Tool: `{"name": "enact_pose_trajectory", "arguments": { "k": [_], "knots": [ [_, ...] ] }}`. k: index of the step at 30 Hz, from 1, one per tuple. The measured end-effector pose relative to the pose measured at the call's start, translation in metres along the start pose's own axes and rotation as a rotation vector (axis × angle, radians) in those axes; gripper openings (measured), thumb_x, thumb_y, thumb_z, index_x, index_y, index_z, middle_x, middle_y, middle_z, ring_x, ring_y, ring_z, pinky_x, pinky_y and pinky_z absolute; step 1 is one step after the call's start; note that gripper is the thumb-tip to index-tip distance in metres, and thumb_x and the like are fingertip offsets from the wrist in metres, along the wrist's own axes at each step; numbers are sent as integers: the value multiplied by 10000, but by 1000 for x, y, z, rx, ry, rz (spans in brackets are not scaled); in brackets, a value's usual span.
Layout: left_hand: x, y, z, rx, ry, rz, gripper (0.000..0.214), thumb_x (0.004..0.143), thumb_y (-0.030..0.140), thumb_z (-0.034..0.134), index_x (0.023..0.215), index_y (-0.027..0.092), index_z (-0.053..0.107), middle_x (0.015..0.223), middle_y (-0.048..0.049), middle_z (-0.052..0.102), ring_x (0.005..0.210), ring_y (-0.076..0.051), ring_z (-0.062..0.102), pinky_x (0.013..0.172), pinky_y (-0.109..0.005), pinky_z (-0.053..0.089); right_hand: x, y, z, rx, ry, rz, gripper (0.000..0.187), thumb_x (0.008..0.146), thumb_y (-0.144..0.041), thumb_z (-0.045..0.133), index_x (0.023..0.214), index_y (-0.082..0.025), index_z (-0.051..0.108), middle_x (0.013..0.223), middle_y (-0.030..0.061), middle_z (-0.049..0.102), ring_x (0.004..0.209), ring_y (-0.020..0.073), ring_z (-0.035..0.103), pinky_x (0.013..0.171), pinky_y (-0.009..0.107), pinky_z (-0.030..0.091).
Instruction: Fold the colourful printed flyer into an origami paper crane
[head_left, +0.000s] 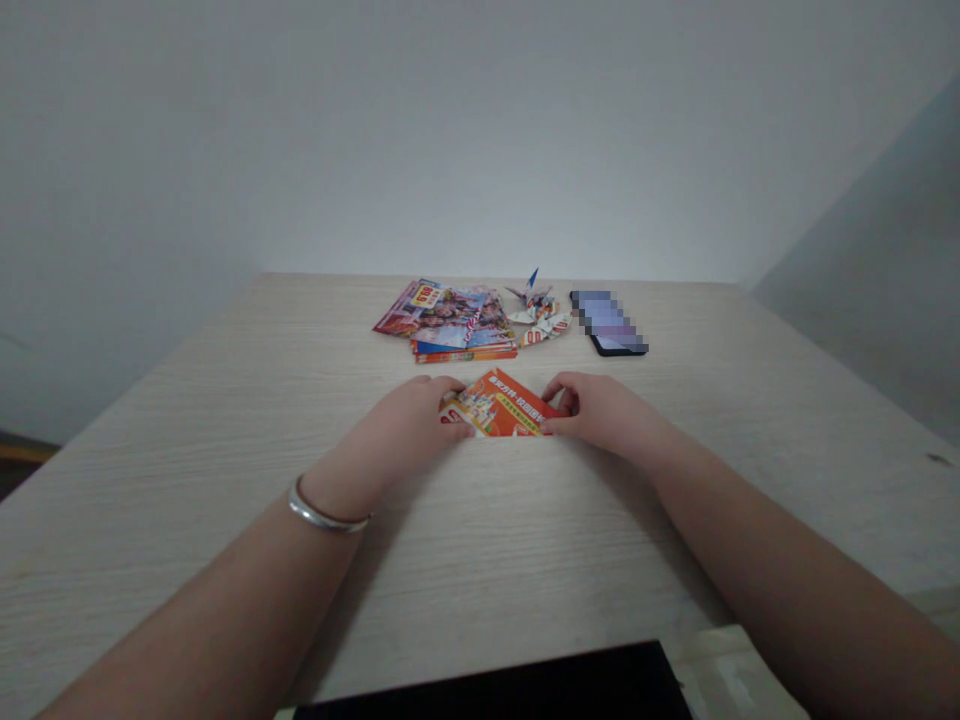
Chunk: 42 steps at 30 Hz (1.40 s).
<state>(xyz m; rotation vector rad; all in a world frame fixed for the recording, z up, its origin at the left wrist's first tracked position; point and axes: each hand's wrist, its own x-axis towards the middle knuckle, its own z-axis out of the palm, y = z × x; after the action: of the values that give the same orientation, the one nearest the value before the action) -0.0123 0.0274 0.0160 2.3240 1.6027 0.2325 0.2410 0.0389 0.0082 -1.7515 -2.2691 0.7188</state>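
An orange printed paper sheet (504, 405), folded, lies on the pale wooden table (225, 400) in front of me. My left hand (409, 420) pinches its left edge with curled fingers; a silver bangle sits on that wrist. My right hand (596, 410) pinches the sheet's right edge, thumb and fingers closed on it. Both hands rest on the tabletop.
Behind the sheet lies a stack of colourful printed leaflets (450, 322). Two folded paper cranes (538, 315) sit to its right, then a phone (609, 322) lying face up. A dark flat object (510, 690) sits at the near edge. Grey walls stand behind.
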Motion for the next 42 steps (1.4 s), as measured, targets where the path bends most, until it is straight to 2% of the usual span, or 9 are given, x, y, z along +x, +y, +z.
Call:
{"name": "enact_pose_trajectory", "arguments": {
  "k": [7, 14, 18, 21, 24, 28, 32, 37, 42],
  "knots": [
    [-6, -18, -9, -13, -58, -50, 302, 808, 300, 558, 1048, 206, 716, 908, -60, 754, 779, -213, 694, 696, -312, 513, -1, 13, -9, 99, -119, 4, 245, 736, -222, 760, 971, -196, 694, 851, 24, 739, 750, 172, 674, 639, 278, 486],
    [-7, -20, -14, 16, -92, -60, 359, 762, 205, 535, 1074, 207, 713, 897, -41, 754, 797, -194, 687, 683, -277, 507, -2, 16, -10, 132, -143, -57, 212, 740, -135, 686, 941, -204, 678, 830, 16, 734, 741, 169, 667, 656, 281, 505],
    [-2, -12, -9, -60, 42, 52, 357, 814, 263, 564, 1146, 200, 681, 957, -48, 734, 808, -187, 658, 724, -285, 506, -4, 11, -9, 106, -49, -160, 178, 779, -170, 630, 950, -208, 666, 830, 10, 712, 721, 153, 631, 630, 261, 469],
    [0, -4, -5, -104, 192, 105, 288, 837, 274, 592, 1099, 193, 680, 995, -58, 715, 863, -203, 641, 772, -309, 505, -7, 4, -7, -32, 25, -301, 140, 785, -161, 594, 903, -202, 657, 865, 27, 704, 741, 157, 608, 655, 268, 442],
    [-2, 3, -5, -14, 269, 189, 252, 850, 244, 614, 1082, 172, 681, 1025, -87, 703, 970, -249, 625, 850, -364, 496, -10, -5, -6, -147, 34, -397, 159, 779, -118, 566, 887, -188, 659, 901, 53, 703, 790, 172, 609, 702, 278, 435],
    [-5, 10, -12, 170, 173, 336, 136, 875, 198, 593, 909, 180, 723, 971, -87, 728, 984, -262, 629, 925, -413, 470, -12, -11, -7, -219, -35, -461, 198, 834, -112, 556, 945, -191, 699, 982, 69, 723, 903, 207, 629, 821, 315, 455],
    [-10, 17, -18, 321, 32, 376, 174, 844, 141, 582, 812, 206, 740, 915, -61, 751, 959, -266, 637, 937, -434, 463, -13, -12, -11, -284, -71, -468, 214, 869, -126, 561, 975, -205, 729, 1006, 64, 725, 947, 217, 644, 866, 329, 465],
    [-20, 30, -12, 322, -71, 362, 182, 913, 238, 571, 946, 162, 733, 1013, -107, 735, 919, -270, 671, 866, -419, 507, -14, -14, -13, -393, -76, -443, 200, 894, -182, 562, 985, -206, 739, 995, 64, 715, 930, 220, 650, 802, 328, 456],
    [-21, 33, -9, 251, -111, 311, 288, 1003, 339, 486, 978, 156, 707, 988, -103, 738, 869, -260, 687, 818, -404, 528, -14, -16, -14, -440, -74, -430, 179, 921, -270, 572, 969, -208, 733, 974, 62, 711, 903, 229, 655, 734, 329, 432]
  ]
}}
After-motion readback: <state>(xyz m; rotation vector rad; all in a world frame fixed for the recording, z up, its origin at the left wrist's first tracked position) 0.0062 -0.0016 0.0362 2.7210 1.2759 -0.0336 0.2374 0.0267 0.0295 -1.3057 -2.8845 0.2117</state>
